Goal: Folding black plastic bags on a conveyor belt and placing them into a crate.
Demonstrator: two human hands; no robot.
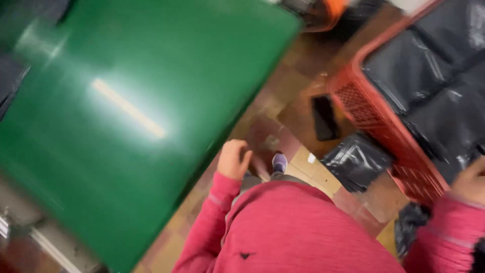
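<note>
My left hand hangs by the edge of a shiny green table top, fingers loosely curled with nothing in them. My right hand reaches over the rim of a red plastic crate filled with black plastic-wrapped packs; whether it grips one is blurred and cut off by the frame. Both arms wear red sleeves, and my red top fills the bottom of the view.
A black plastic bag and a flat dark object lie on the brown floor beside the crate. Flattened cardboard lies near my shoe. Something orange sits at the top.
</note>
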